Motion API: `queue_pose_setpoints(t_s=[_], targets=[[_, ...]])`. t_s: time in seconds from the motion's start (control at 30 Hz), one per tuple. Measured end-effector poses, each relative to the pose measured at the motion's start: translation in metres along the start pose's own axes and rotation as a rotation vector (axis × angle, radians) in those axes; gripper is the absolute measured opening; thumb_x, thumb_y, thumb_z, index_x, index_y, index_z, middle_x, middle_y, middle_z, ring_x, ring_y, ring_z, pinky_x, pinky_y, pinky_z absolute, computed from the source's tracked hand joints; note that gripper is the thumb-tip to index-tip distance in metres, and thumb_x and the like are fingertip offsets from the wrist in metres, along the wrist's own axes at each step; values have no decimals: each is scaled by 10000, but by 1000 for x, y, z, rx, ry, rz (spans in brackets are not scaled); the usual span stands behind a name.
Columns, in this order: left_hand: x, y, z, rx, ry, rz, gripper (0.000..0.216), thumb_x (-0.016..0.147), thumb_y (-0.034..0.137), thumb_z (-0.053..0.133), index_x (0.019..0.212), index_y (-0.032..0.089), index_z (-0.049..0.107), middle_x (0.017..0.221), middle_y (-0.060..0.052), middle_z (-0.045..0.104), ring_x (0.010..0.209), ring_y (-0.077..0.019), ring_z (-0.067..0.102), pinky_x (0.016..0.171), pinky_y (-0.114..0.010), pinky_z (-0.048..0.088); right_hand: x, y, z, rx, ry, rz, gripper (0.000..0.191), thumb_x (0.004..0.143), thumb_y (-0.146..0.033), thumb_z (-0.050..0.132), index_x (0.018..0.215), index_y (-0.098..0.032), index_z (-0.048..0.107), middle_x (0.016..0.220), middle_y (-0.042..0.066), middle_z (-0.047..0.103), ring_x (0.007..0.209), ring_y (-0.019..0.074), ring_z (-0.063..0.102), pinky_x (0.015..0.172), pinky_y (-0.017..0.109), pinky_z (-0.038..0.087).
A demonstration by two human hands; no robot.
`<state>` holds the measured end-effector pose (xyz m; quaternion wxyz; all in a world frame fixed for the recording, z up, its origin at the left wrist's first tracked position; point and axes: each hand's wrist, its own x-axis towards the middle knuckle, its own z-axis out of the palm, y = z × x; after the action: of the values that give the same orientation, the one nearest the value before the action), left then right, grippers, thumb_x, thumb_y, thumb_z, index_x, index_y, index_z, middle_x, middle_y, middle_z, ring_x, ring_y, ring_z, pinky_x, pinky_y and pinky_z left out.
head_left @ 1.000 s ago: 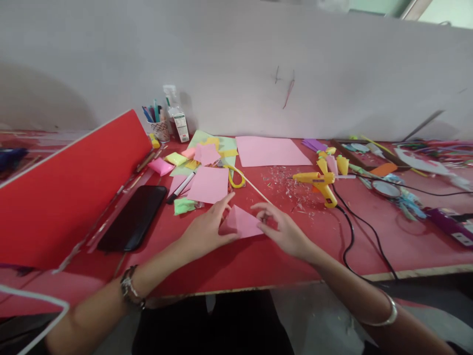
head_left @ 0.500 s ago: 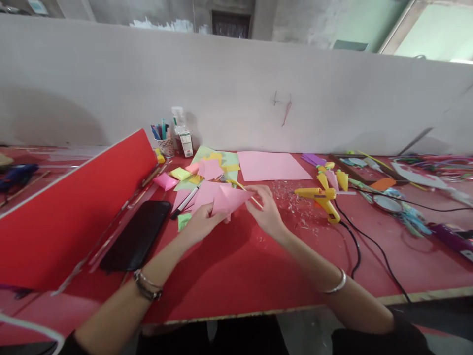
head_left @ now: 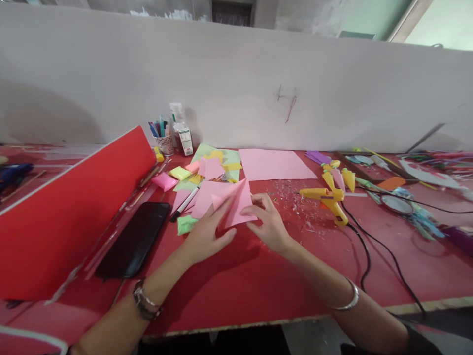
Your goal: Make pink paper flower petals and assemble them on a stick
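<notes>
A folded pink paper sheet (head_left: 241, 202) stands half unfolded between my two hands above the red table. My left hand (head_left: 209, 234) lies against its left side, fingers stretched out and thumb apart. My right hand (head_left: 271, 224) pinches the paper's right edge between thumb and fingers. Behind the fold lies a flat pink sheet (head_left: 203, 199), partly covered. A black-and-white marker (head_left: 185, 203) rests on that sheet's left side, and a bright green packet (head_left: 186, 225) sits just beyond my left hand.
A black phone (head_left: 135, 239) lies at left beside a leaning red board (head_left: 77, 212). A yellow glue gun (head_left: 327, 197) with its cord is at right, near scattered scraps (head_left: 295, 207). A pen cup (head_left: 164, 143), a bottle (head_left: 181, 130) and a large pink sheet (head_left: 277, 165) are at the back.
The pink paper has opened from a pointed fold into a wider, upright one. My left thumb has spread away. A thin yellow strip by my right hand no longer shows there.
</notes>
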<state>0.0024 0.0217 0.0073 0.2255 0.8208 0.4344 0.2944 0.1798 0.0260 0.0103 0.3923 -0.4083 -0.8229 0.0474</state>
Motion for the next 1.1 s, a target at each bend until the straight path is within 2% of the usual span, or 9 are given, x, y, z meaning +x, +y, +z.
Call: queue_pose_setpoints(t_s=[0.13,0.27,0.37,0.47,0.6,0.7,0.9,1.03,1.1], targets=[[4,-2,-3,-608,205,-224,468,767,315,326,1173,132,469,1254,-87,467,1167,-217,393,971,-387,320,2,7,-1,138,30,50,160,714,-89,449,769,-177,570,793,38,505,783,142,519,699,285,447],[9,-1,-3,-1022,324,-482,468,592,203,434,1018,103,598,1011,-85,629,871,-195,567,731,-284,459,3,9,3,297,68,141,111,731,-110,466,735,-186,547,727,14,551,701,119,529,664,254,440],[9,0,-3,-1067,352,-537,446,523,140,474,936,136,642,681,-6,649,550,-103,522,607,-234,452,2,8,5,439,99,259,75,732,-135,479,731,-190,530,733,10,565,703,114,539,674,247,438],[9,0,-3,-1009,345,-494,389,550,136,487,904,168,646,451,68,513,444,-71,456,627,-239,455,2,7,6,577,132,391,43,735,-186,493,706,-190,524,707,2,573,691,112,552,665,241,441],[9,1,-3,-763,362,-390,221,599,222,559,805,168,617,610,27,588,579,-107,560,597,-225,458,3,5,7,708,149,523,104,717,-257,526,643,-185,515,628,-20,552,616,101,546,611,229,438],[7,5,-3,-666,413,-361,213,621,281,586,791,157,555,518,52,533,476,-91,513,478,-199,433,3,2,9,799,150,592,157,695,-304,557,613,-183,501,588,-37,528,579,93,544,589,227,439],[8,8,-1,-869,613,-371,448,575,242,647,976,192,454,485,111,454,402,-46,426,412,-151,372,3,-4,10,906,98,609,194,677,-325,590,607,-184,477,541,-49,559,536,77,546,580,226,432],[7,0,6,-996,447,-434,196,587,281,641,658,140,525,429,82,456,390,-42,412,415,-164,360,4,-6,9,954,32,600,202,669,-291,600,584,-185,452,520,-58,553,508,67,538,554,221,428],[6,-4,9,-978,386,-474,222,591,299,641,534,130,509,429,52,484,401,-51,431,419,-173,364,4,-6,8,973,1,597,197,667,-273,601,577,-183,451,524,-62,546,486,59,526,531,216,422]])
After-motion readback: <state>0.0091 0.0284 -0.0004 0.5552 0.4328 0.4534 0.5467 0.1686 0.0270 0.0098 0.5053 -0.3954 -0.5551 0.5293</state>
